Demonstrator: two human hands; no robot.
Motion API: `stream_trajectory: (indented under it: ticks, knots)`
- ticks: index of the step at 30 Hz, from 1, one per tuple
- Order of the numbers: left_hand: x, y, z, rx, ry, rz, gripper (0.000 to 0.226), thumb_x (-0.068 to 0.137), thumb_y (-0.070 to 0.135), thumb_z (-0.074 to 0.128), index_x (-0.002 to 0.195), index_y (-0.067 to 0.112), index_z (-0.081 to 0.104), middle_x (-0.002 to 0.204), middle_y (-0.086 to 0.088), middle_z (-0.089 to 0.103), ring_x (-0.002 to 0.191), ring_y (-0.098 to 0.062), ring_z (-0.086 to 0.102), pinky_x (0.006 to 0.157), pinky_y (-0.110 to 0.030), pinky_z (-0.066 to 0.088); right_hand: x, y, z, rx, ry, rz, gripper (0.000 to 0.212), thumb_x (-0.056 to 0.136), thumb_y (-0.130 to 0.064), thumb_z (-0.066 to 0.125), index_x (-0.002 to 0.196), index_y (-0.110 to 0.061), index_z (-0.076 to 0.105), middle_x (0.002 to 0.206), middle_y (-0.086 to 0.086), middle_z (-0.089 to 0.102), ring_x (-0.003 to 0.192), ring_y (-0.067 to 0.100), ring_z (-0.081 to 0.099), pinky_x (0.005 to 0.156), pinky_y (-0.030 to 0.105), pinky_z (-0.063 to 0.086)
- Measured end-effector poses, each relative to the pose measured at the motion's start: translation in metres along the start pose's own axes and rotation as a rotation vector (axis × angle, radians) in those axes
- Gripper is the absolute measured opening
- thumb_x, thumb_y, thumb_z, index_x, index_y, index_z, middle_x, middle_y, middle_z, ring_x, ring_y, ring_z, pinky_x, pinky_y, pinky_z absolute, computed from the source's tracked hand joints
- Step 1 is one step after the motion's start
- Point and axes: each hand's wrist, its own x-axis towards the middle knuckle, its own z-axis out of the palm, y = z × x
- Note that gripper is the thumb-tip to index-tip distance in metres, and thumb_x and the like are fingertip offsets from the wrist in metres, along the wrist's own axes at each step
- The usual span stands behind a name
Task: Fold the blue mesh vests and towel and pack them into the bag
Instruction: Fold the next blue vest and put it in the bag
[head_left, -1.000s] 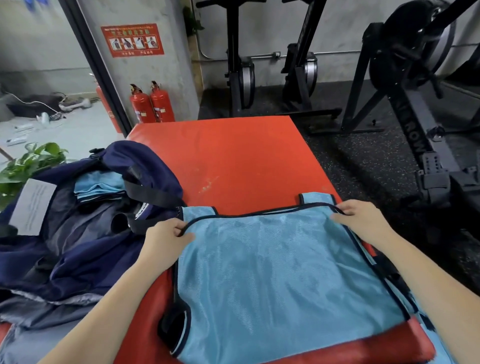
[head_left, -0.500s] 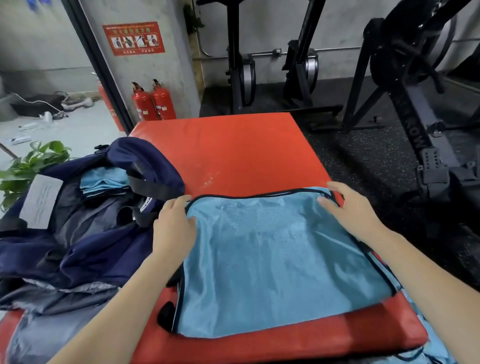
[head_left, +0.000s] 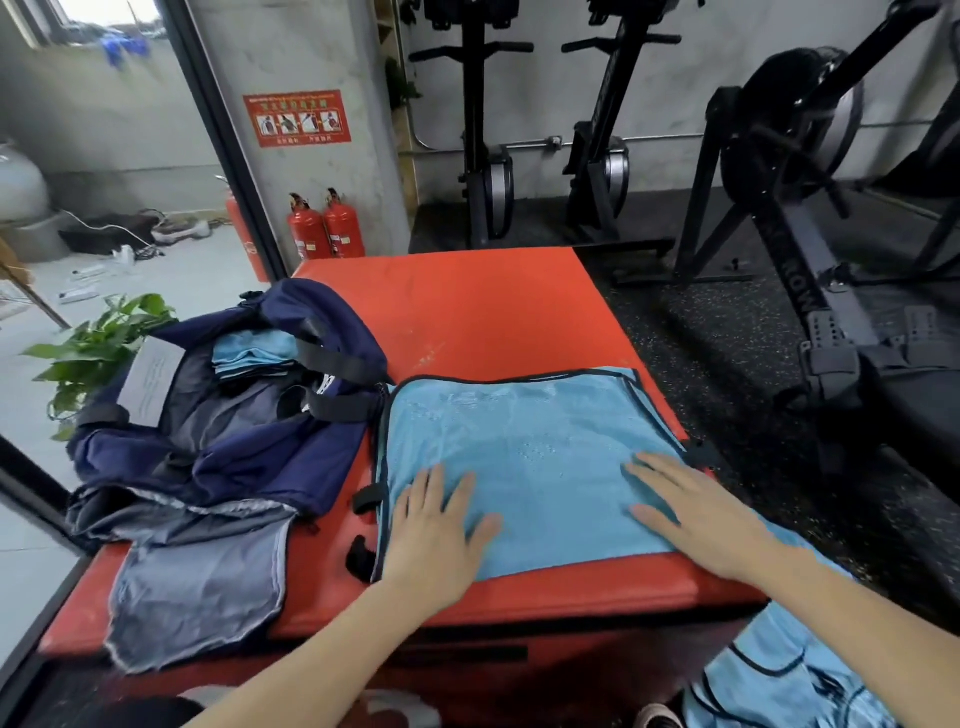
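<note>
A light blue mesh vest (head_left: 524, 441) with dark trim lies folded flat on the red padded box (head_left: 457, 306). My left hand (head_left: 436, 525) presses flat on its near left part, fingers spread. My right hand (head_left: 691, 514) presses flat on its near right part. The open navy bag (head_left: 223, 415) sits to the left on the box, with folded blue vests (head_left: 254, 353) inside it. More blue mesh fabric (head_left: 779, 670) hangs below the box at the lower right.
Black rowing machines (head_left: 810, 244) stand on dark rubber floor to the right and behind. Two red fire extinguishers (head_left: 324, 228) stand by a concrete pillar. A green plant (head_left: 93, 348) sits left of the bag. Grey lining (head_left: 197, 577) spills over the box's near left edge.
The vest's shoulder straps were folded down toward me. Both hands then slid from the far edge to the near part of the vest and now lie flat on it.
</note>
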Motion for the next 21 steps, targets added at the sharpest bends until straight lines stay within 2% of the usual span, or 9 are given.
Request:
stream_trajectory:
  ticks: [2, 4, 6, 8, 11, 13, 15, 18, 21]
  knots:
    - [-0.003, -0.022, -0.004, 0.010, 0.041, -0.006, 0.110, 0.073, 0.080, -0.026, 0.157, 0.029, 0.022, 0.164, -0.011, 0.017, 0.152, -0.027, 0.012, 0.123, -0.040, 0.007, -0.006, 0.013, 0.000, -0.045, -0.011, 0.049, 0.092, 0.087, -0.078, -0.002, 0.156, -0.026, 0.029, 0.161, -0.010, 0.024, 0.149, 0.007, 0.022, 0.118, 0.017, 0.000]
    - [-0.010, -0.031, -0.010, -0.022, 0.008, 0.004, 0.110, 0.075, 0.080, -0.024, 0.156, 0.027, 0.028, 0.163, -0.010, 0.022, 0.152, -0.025, 0.015, 0.123, -0.036, 0.007, -0.011, 0.017, 0.002, -0.090, -0.010, 0.054, 0.104, 0.080, -0.078, -0.023, 0.157, -0.026, 0.023, 0.163, -0.011, 0.019, 0.150, 0.006, 0.016, 0.120, 0.021, -0.003]
    - [-0.025, -0.030, -0.013, -0.055, -0.027, -0.007, 0.107, 0.080, 0.079, -0.018, 0.152, 0.024, 0.037, 0.161, -0.013, 0.027, 0.151, -0.027, 0.019, 0.122, -0.035, 0.005, -0.015, 0.017, 0.002, -0.119, -0.006, 0.062, 0.109, 0.075, -0.077, -0.030, 0.157, -0.027, 0.022, 0.163, -0.012, 0.017, 0.151, 0.006, 0.013, 0.121, 0.025, -0.002]
    - [-0.048, -0.022, -0.016, -0.045, -0.002, -0.042, 0.087, 0.092, 0.074, 0.003, 0.143, 0.022, 0.052, 0.154, -0.018, 0.040, 0.145, -0.035, 0.032, 0.119, -0.047, 0.017, -0.020, 0.015, -0.004, -0.113, -0.010, 0.063, 0.100, 0.079, -0.078, -0.014, 0.154, -0.028, 0.029, 0.159, -0.016, 0.024, 0.151, 0.006, 0.014, 0.122, 0.029, 0.000]
    - [-0.090, 0.001, -0.014, 0.003, 0.045, -0.108, 0.061, 0.090, 0.063, 0.035, 0.131, 0.025, 0.061, 0.144, -0.018, 0.050, 0.130, -0.042, 0.046, 0.097, -0.060, 0.043, -0.030, 0.017, -0.013, -0.088, 0.073, 0.018, 0.078, 0.086, -0.071, 0.024, 0.137, -0.024, 0.058, 0.143, -0.009, 0.053, 0.143, 0.014, 0.038, 0.122, 0.036, 0.019]
    - [-0.116, 0.015, -0.011, 0.028, 0.037, -0.156, 0.061, 0.086, 0.066, 0.038, 0.131, 0.031, 0.061, 0.143, -0.019, 0.050, 0.124, -0.046, 0.050, 0.089, -0.061, 0.046, -0.036, 0.019, -0.016, -0.054, 0.142, -0.028, 0.055, 0.088, -0.060, 0.051, 0.123, -0.022, 0.068, 0.129, -0.004, 0.064, 0.131, 0.019, 0.052, 0.117, 0.037, 0.032]
    - [-0.135, 0.023, -0.005, 0.063, 0.002, -0.192, 0.062, 0.085, 0.069, 0.037, 0.131, 0.036, 0.062, 0.141, -0.019, 0.054, 0.116, -0.048, 0.057, 0.085, -0.062, 0.048, -0.043, 0.017, -0.018, -0.007, 0.167, -0.077, 0.035, 0.081, -0.037, 0.076, 0.112, -0.021, 0.072, 0.118, -0.003, 0.068, 0.119, 0.022, 0.060, 0.109, 0.035, 0.041]
    - [-0.140, 0.023, 0.001, 0.060, -0.007, -0.224, 0.065, 0.091, 0.071, 0.028, 0.137, 0.035, 0.057, 0.141, -0.017, 0.054, 0.114, -0.049, 0.059, 0.087, -0.064, 0.048, -0.049, 0.012, -0.022, 0.015, 0.123, -0.107, 0.036, 0.072, -0.019, 0.081, 0.107, -0.019, 0.075, 0.114, -0.004, 0.070, 0.112, 0.021, 0.064, 0.105, 0.029, 0.040]
    - [-0.129, 0.016, -0.004, -0.012, 0.018, -0.237, 0.076, 0.092, 0.076, 0.007, 0.149, 0.037, 0.040, 0.156, -0.012, 0.039, 0.132, -0.046, 0.046, 0.104, -0.063, 0.034, -0.052, 0.008, -0.028, -0.011, 0.081, -0.101, 0.037, 0.083, -0.017, 0.068, 0.120, -0.019, 0.070, 0.127, -0.008, 0.063, 0.125, 0.013, 0.054, 0.109, 0.019, 0.029]
